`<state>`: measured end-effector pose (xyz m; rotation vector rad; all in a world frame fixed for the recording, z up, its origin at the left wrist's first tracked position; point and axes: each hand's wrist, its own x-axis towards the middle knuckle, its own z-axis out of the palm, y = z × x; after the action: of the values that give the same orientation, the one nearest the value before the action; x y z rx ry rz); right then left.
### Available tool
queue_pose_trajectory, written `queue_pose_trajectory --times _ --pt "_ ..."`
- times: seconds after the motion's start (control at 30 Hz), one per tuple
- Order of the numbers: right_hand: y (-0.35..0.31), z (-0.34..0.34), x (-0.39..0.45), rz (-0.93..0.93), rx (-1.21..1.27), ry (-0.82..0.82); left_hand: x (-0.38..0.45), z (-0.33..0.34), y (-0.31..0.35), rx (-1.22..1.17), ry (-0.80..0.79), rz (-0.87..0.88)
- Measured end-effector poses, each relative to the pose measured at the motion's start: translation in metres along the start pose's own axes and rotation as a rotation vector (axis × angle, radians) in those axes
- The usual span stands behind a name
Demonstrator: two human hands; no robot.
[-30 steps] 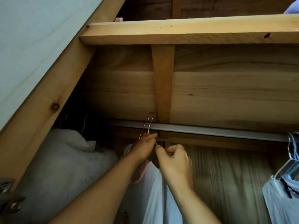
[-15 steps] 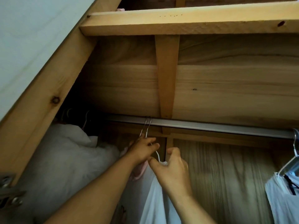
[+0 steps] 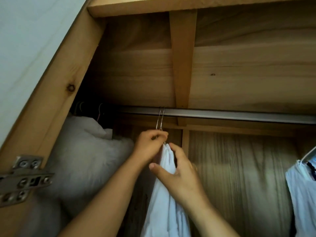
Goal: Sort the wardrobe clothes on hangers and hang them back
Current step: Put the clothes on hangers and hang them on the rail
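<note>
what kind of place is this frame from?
Inside a wooden wardrobe, likely in a home: a metal hanging rail with wire hanger hooks over it, white clothes hanging below, and a door hinge on the frame.

The wardrobe frame [image 3: 51, 106] in front of me is pale, matt wood with a dark knot showing, and the back panel [image 3: 239, 168] is wood too, its grain running in strong streaks. The rail [image 3: 239, 115] is smooth metal with a dull grey sheen. Over it sit two thin wire hooks [image 3: 160, 117], bright and glossy. The garment [image 3: 166, 202] under my hands is soft white cloth, matt and creased. To its left hangs a fluffy white coat [image 3: 85, 159], fuzzy on the surface. The hinge [image 3: 22, 178] is brushed metal with shiny screws.
</note>
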<state>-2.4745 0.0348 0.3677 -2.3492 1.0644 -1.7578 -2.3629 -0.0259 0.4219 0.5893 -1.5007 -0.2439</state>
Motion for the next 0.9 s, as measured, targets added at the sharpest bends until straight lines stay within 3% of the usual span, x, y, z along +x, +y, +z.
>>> queue_pose_trajectory --times 0.23,0.37,0.67,0.9 --pt "0.005 0.013 -0.027 -0.049 0.145 -0.113 -0.046 -0.029 0.027 -0.131 0.033 -0.059" --pt "0.008 0.010 -0.046 -0.004 0.194 -0.068 -0.066 -0.039 0.042 -0.053 0.085 -0.024" --pt "0.007 0.001 -0.097 -0.037 0.247 0.138 -0.157 -0.048 0.061 0.476 0.237 0.281" --pt "-0.017 0.037 -0.183 -0.170 0.470 0.038 -0.287 -0.086 0.069 0.615 0.174 0.099"
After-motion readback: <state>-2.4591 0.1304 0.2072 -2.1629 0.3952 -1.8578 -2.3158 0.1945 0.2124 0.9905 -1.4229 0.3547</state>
